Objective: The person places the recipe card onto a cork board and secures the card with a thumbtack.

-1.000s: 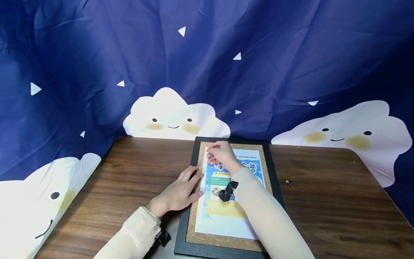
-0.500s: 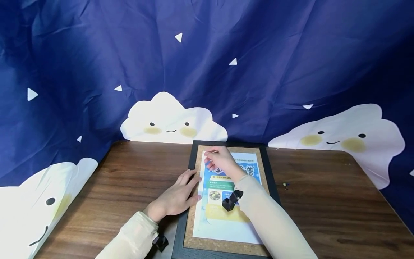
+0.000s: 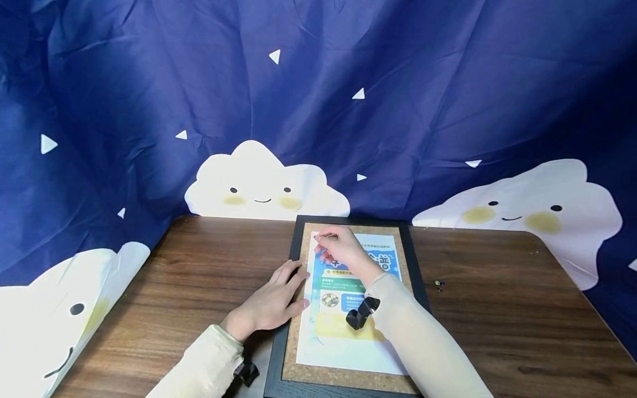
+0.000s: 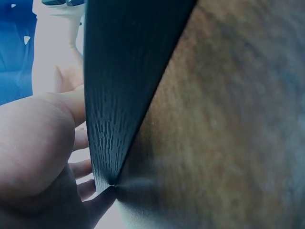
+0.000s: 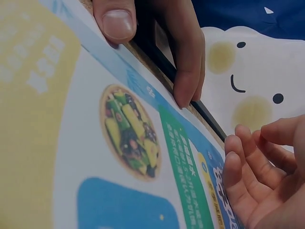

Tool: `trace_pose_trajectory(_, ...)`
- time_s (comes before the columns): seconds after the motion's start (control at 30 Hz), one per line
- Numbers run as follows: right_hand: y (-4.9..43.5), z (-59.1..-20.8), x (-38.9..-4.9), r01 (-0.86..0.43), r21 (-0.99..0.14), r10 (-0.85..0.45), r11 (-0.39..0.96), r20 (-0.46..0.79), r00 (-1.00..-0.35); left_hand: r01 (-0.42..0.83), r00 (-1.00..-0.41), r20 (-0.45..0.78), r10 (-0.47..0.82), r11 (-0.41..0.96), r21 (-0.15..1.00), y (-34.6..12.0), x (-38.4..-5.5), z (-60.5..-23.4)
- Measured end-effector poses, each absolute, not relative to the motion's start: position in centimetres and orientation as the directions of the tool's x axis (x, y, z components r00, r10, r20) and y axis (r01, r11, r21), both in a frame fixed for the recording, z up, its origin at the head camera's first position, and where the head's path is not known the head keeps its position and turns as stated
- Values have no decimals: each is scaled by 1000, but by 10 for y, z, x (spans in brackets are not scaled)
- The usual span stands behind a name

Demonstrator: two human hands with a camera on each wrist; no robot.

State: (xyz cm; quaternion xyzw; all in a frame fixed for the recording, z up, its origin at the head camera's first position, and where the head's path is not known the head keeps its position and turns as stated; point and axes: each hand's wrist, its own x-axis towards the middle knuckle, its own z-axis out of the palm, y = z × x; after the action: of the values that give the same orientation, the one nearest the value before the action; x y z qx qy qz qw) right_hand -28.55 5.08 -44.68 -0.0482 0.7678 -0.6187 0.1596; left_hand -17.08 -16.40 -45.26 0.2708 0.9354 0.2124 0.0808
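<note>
A printed poster lies on a cork board with a black frame. My left hand rests across the frame's left side with fingers spread, its fingertips at the poster's left edge. At the poster's upper left corner is my right hand, thumb and index fingertips brought together and the other fingers loosely bent. In the right wrist view, those fingertips of the right hand meet just over the paper; I cannot tell whether something small is between them.
Several tiny coloured pieces lie on the wooden table to the right of the board. Behind the table hangs a blue curtain with white clouds. The board's far edge is close to it.
The head view has shifted slightly. My right wrist and forearm have turned a little to the right, while the fingertips stay at the poster's corner. My left hand has kept its place.
</note>
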Motion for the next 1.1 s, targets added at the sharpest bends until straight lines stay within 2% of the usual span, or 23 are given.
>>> trace_pose_trajectory(0.7, 59, -435, -268, 66, -971, -337, 229, -143, -931, 484, -834, -32, 550, 760, 434, -164, -172, -453)
trace_pose_trajectory(1.1, 61, -429, -259, -4, -961, -365, 277, -102, -926, 491, -833, -23, 552, 759, 427, -165, -172, -453)
